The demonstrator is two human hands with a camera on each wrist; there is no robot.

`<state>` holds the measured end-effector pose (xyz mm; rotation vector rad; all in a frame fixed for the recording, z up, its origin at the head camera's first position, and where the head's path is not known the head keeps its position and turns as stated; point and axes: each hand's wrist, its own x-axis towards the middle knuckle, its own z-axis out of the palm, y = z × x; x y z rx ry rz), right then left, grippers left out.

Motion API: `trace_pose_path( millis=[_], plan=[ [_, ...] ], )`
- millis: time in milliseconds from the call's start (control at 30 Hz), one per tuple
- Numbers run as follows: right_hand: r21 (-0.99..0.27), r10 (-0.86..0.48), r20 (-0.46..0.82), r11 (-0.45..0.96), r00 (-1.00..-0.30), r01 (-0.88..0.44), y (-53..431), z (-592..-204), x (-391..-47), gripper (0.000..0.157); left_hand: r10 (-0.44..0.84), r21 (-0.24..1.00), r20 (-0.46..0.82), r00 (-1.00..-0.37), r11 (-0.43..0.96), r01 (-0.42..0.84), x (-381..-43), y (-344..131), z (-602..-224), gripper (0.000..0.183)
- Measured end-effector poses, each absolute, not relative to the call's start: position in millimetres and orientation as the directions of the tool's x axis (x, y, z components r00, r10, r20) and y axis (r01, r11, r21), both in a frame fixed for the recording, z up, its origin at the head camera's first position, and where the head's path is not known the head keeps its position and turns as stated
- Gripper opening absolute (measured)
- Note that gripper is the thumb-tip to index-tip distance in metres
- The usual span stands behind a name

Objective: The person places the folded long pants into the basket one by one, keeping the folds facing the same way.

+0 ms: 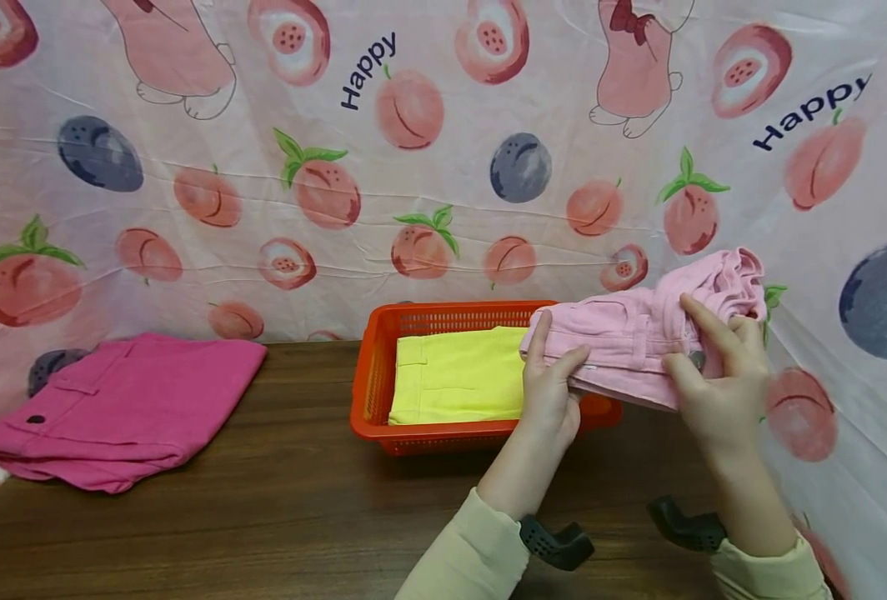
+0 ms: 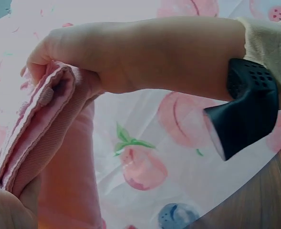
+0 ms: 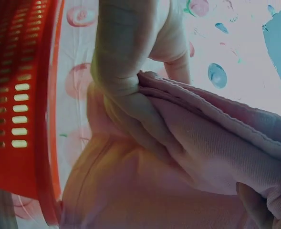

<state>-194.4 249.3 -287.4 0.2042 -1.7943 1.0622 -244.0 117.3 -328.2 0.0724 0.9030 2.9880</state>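
Both hands hold a folded pair of light pink pants (image 1: pixel 616 333) in the air at the right end of the basket. My left hand (image 1: pixel 551 392) grips the waistband's left end, thumb and fingers on either side of the cloth. At the other end my right hand (image 1: pixel 729 375) pinches the bunched fabric. In the left wrist view the pink waistband (image 2: pixel 45 124) shows its layered edges between the two hands. The right wrist view has the right-hand fingers (image 3: pixel 145 114) wrapped over the pink cloth. Folded yellow pants (image 1: pixel 458 375) lie in the orange-red basket (image 1: pixel 372 367).
Folded magenta pants (image 1: pixel 128 408) lie at the left on the dark wooden table (image 1: pixel 286 517). Behind the table and along its right side hangs a fruit-print cloth (image 1: pixel 443 167). The basket stands against the back cloth.
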Motion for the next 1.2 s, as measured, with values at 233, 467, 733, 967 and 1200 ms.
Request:
trace_pose_path(
  millis=[233, 467, 733, 967, 1200],
  plan=[
    [-0.554, 0.312, 0.829, 0.563, -0.463, -0.613, 238.4, -292.7, -194.6, 0.051, 0.027, 0.549, 0.054, -0.998, -0.836, 0.007, -244.6, 105.7, -328.5, 0.071],
    [-0.536, 0.323, 0.844, 0.535, -0.428, -0.653, 230.9, -299.2, -197.2, 0.051, 0.015, 0.546, 0.086, -0.996, -0.837, 0.034, -245.0, 94.1, -325.3, 0.074],
    [-0.511, 0.326, 0.859, 0.475, -0.396, -0.716, 223.9, -304.5, -199.1, 0.051, 0.027, 0.577, 0.157, -0.987, -0.814, 0.069, -243.1, 77.9, -318.4, 0.076],
    [-0.548, 0.344, 0.833, 0.399, -0.434, -0.735, 213.0, -302.7, -194.5, 0.052, 0.01, 0.592, 0.234, -0.972, -0.795, 0.134, -243.6, 65.6, -314.8, 0.077],
    [-0.648, 0.324, 0.745, 0.14, -0.583, -0.749, 207.0, -302.5, -192.2, 0.057, 0.003, 0.575, 0.302, -0.953, -0.798, 0.179, -241.9, 53.9, -310.2, 0.079]
  ],
)
